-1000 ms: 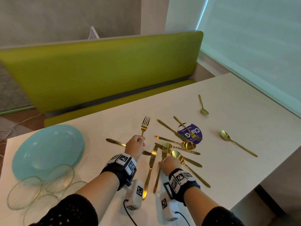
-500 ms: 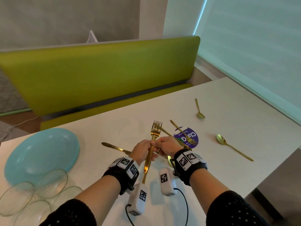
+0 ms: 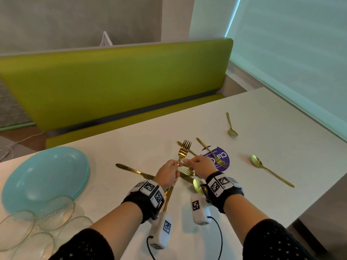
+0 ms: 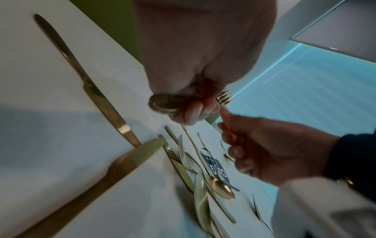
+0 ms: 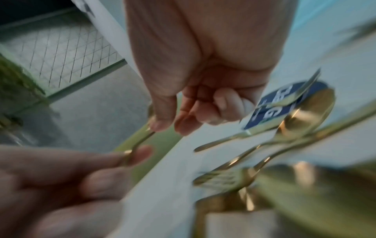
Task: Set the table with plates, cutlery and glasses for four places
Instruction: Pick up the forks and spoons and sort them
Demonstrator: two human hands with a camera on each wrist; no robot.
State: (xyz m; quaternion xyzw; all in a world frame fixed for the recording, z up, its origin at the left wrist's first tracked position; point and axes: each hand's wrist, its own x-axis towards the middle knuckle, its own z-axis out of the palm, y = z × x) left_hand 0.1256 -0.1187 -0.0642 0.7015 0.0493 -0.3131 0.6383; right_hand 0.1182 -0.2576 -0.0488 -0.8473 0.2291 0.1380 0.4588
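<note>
Nearest, at the table's (image 3: pixel 131 246) left corner, four clear glasses (image 3: pixel 54 212) lie clustered. Just beyond them sits a stack of blue plates (image 3: pixel 45 177).

At centre, both hands meet above a loose pile of gold cutlery. The left hand (image 3: pixel 168 174) is curled round a bunch of forks (image 3: pixel 184 151), tines up and pointing away, handles running down through the fist toward the wrist. The right hand (image 3: pixel 200 168) has its thumb and forefinger at the same bunch, just below the tines; whether it truly pinches a fork is hard to tell.

Under the hands lie a knife (image 3: pixel 131 170) to the left, another fork (image 3: pixel 185 171), and a spoon (image 3: pixel 198 185). Farther off, a fork (image 3: pixel 212 153) crosses a round purple sticker (image 3: pixel 222 157). A spoon (image 3: pixel 270 170) lies well to the right, and a small spoon (image 3: pixel 231 126) farthest of all.

The step seems to be gathering forks into one hand. To do it well, line up the handles, keep all tines one way, and tighten the left grip before the right lets go, so nothing slips back onto the pile. No place is set yet.
</note>
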